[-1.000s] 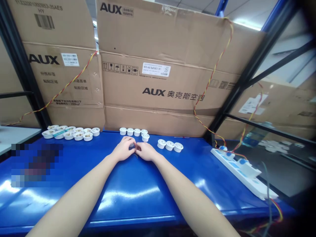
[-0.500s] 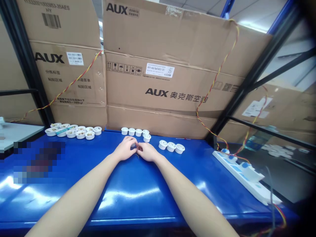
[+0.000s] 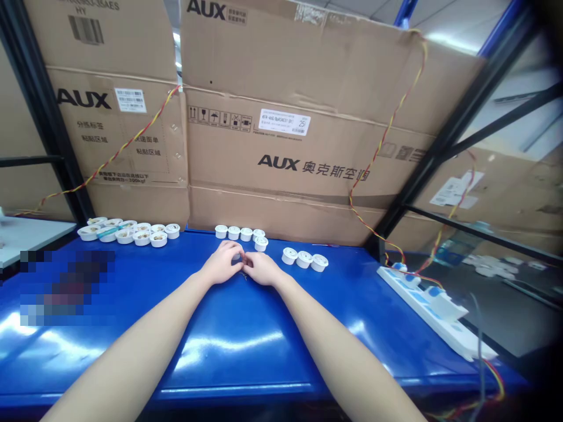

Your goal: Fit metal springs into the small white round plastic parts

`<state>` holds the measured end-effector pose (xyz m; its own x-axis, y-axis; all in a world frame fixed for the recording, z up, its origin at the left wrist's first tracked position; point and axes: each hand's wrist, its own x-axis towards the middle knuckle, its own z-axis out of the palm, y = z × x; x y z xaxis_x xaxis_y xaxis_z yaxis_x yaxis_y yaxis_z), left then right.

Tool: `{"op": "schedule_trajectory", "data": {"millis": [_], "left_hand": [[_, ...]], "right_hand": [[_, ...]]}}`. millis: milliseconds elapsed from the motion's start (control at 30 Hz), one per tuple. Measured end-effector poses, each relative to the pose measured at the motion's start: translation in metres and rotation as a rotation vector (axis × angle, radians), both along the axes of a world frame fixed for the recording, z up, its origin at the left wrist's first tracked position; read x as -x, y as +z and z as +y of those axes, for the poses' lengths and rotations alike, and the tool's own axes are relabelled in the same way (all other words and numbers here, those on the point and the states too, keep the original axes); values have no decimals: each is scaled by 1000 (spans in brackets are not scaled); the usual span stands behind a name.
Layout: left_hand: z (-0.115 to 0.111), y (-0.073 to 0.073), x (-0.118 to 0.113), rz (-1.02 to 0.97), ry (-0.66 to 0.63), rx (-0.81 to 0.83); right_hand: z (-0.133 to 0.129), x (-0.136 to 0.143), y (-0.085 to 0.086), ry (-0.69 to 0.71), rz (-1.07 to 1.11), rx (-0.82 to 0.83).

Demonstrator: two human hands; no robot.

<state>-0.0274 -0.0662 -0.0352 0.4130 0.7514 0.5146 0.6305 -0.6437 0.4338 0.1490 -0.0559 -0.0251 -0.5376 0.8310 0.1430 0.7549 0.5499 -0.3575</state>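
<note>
My left hand and my right hand meet over the middle of the blue table, their fingertips pinched together. Whatever lies between the fingers is mostly hidden; a tiny dark bit shows just below them. Right behind the hands stands a white lidded cup, close to a row of several similar white cups against the cardboard. To the right of my right hand, three more white lidded cups stand in a slanting row.
At the back left are several white cups with small brownish pieces inside, a teal strip lying across some. A white power strip with plugs runs along the right edge. Cardboard sheets wall the back; a twisted red-yellow wire hangs before them.
The view has shifted slightly. Both hands stay together in the same place, with only slight finger movement; the cups stand as before.
</note>
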Motion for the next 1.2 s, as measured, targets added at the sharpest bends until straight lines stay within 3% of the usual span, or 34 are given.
{"op": "schedule_trajectory", "data": {"millis": [1200], "left_hand": [[-1,3,-1,0,0,38]], "right_hand": [[0,0,0,-8,-9,-2]]}}
